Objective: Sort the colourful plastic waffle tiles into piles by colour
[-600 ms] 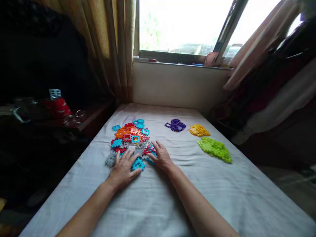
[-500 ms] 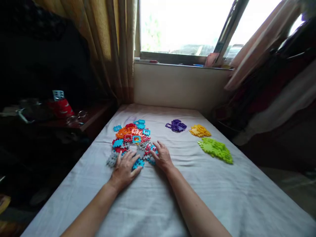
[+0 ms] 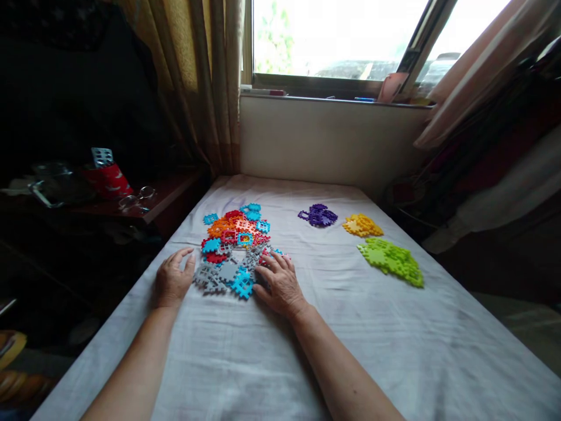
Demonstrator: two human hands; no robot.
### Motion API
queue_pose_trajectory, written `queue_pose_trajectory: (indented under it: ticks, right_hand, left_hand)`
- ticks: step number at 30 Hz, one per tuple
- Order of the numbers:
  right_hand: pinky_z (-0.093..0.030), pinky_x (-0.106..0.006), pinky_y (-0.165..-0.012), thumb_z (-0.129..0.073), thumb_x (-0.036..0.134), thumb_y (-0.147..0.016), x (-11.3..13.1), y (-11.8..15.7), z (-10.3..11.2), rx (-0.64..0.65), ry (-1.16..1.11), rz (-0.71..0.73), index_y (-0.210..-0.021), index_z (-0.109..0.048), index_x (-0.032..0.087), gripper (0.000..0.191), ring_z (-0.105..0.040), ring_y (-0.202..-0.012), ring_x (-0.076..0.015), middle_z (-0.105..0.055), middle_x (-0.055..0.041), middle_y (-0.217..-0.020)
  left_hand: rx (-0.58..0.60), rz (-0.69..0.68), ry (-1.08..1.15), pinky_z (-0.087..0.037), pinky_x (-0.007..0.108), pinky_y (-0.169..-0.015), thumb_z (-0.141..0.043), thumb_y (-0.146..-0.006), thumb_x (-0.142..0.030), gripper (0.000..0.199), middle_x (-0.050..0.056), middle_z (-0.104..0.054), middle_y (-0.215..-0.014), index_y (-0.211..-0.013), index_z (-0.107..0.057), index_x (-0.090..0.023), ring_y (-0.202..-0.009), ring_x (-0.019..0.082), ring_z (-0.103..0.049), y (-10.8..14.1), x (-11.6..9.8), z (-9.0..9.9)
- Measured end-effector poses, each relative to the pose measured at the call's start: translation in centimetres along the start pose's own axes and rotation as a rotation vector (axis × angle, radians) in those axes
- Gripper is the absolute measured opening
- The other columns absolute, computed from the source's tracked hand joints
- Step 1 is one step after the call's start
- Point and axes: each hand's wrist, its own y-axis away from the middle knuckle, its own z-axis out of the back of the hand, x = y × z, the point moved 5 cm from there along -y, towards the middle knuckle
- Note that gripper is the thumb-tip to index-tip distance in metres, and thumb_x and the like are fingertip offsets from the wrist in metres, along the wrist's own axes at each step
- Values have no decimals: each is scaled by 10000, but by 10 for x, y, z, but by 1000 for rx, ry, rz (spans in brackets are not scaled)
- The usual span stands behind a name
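A mixed pile of notched plastic pieces lies on the cloth-covered surface, with orange pieces (image 3: 220,227) at its back, gray pieces (image 3: 211,277) at the front left and blue pieces (image 3: 242,283) at the front. Just left of the pile, my left hand (image 3: 173,277) rests on the cloth, fingers curved apart and holding nothing. My right hand (image 3: 279,283) lies over the pile's right edge with its fingers spread, touching and partly covering some red and gray pieces. Farther right are separate piles: purple (image 3: 319,216), yellow (image 3: 362,225) and green (image 3: 391,261).
The white cloth (image 3: 228,374) spreads under everything. On a dark side table (image 3: 164,196) at the left stand a red container (image 3: 107,180), a glass jug (image 3: 50,184) and eyeglasses (image 3: 137,200). A window and wall rise behind; clothes hang at the right.
My left hand has moved left off the pile, uncovering gray pieces. My right hand has shifted slightly toward me and left. The view has tilted down a little.
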Motion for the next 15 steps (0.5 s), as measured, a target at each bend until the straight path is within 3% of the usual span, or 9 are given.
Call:
queue_pose_trajectory:
  ticks: [5, 9, 12, 15]
  right_hand:
    - [-375, -464, -1079, -636, 343, -917, 1, 2, 1, -26, -10, 80, -1152, -706, 259, 258, -566, -1200, -261, -675, -77, -1289]
    - [-409, -407, -1048, -530, 309, -984, -2, 3, 10, -183, -41, 95, -1083, -717, 247, 220, -599, -1153, -219, -710, -74, -1218]
    - [-460, -353, -965, -427, 322, -1018, -27, 5, 25, -352, -102, -54, -1005, -722, 226, 310, -645, -1032, -194, -744, -80, -1084]
    - [-496, -335, -831, -376, 426, -996, -75, 16, 38, -484, -130, -388, -913, -720, 201, 419, -659, -872, -210, -743, -92, -909]
  left_hand:
    - [204, 15, 0, -531, 397, -903, -469, -859, -500, 400, 78, -778, -997, -977, -735, -224, -926, 262, -712, 7, -11, -11]
    - [355, -6, -27, -471, 416, -1020, -469, -853, -584, 514, 106, -720, -1219, -1111, -716, -215, -1157, 268, -644, 11, -12, -15]
    - [453, 14, -155, -348, 533, -1127, -520, -801, -652, 652, 132, -569, -1452, -1272, -653, -223, -1367, 324, -484, 14, -6, -15]
    - [548, 47, -216, -287, 578, -1148, -563, -758, -663, 725, 133, -513, -1505, -1339, -606, -233, -1415, 345, -421, 17, -4, -14]
